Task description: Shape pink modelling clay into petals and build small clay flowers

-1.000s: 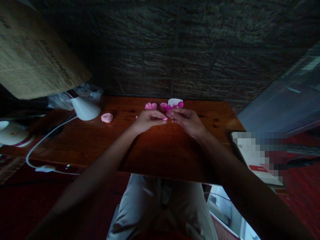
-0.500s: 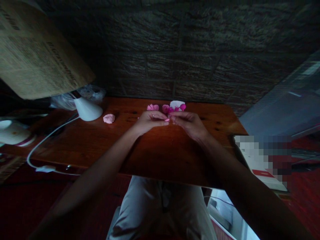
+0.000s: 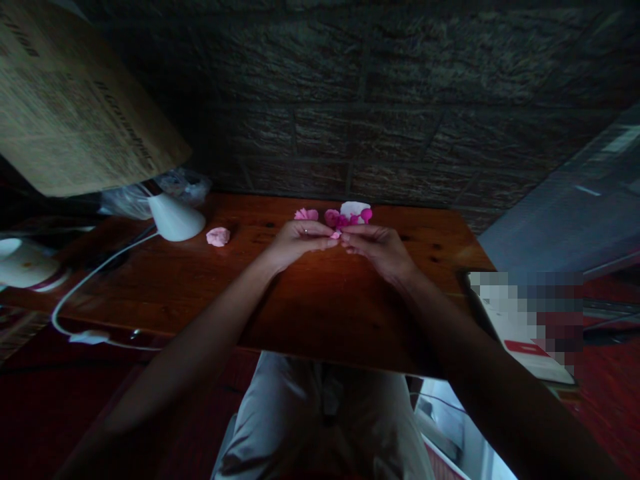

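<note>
My left hand (image 3: 300, 243) and my right hand (image 3: 379, 245) meet above the far half of the wooden table. Between thumb and fingers, my left hand pinches a small pink petal-like piece (image 3: 335, 235). The fingertips of my right hand are closed at the right end of this piece; how firmly they grip it is too small to tell. Just behind the hands lie a pink ruffled flower (image 3: 306, 214), another pink flower (image 3: 331, 217) and several magenta petal-like bits (image 3: 367, 215). A white piece (image 3: 355, 208) lies behind those bits. Apart from these, a pale pink crumpled flower (image 3: 218, 236) lies to the left.
A lamp with a newsprint shade (image 3: 90, 113) and white base (image 3: 177, 220) stands at left, its cord (image 3: 75, 293) trailing over the front edge. Nearby are a clear plastic bag (image 3: 183, 185) and white cup (image 3: 25, 265). A stone wall (image 3: 320, 87) closes the back.
The pink piece between my fingertips has turned and risen slightly. My right fingers have shifted a little. The flowers on the table have stayed in place.
</note>
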`<state>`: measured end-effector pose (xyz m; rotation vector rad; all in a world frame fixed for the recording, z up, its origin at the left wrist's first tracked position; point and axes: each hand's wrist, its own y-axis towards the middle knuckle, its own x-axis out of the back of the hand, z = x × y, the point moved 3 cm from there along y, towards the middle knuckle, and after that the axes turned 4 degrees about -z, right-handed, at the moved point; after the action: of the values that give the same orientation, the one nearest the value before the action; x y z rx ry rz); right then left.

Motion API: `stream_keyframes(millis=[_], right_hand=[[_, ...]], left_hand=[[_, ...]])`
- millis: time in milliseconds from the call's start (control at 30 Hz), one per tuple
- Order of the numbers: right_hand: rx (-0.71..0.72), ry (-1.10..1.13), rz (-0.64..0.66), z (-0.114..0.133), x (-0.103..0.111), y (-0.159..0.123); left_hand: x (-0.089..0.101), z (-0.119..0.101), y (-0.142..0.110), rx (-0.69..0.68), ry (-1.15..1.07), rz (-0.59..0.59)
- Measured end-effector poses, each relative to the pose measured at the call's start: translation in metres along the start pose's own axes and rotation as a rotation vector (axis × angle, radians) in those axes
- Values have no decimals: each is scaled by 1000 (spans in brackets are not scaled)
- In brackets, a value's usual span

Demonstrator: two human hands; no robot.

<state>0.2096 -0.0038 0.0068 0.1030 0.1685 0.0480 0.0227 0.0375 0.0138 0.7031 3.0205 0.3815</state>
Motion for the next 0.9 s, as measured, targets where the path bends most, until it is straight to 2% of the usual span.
stream_keyframes(millis=[300,633,900], right_hand=[[105,-134,49,0,-4,0],[85,-52,-92,-2,1,3],[91,-6,-69,-1,-1,3]], left_hand=[[5,7,3,-12,29,-52],[4,5,2,19,61,-74],[5,5,2,34,59,-89]])
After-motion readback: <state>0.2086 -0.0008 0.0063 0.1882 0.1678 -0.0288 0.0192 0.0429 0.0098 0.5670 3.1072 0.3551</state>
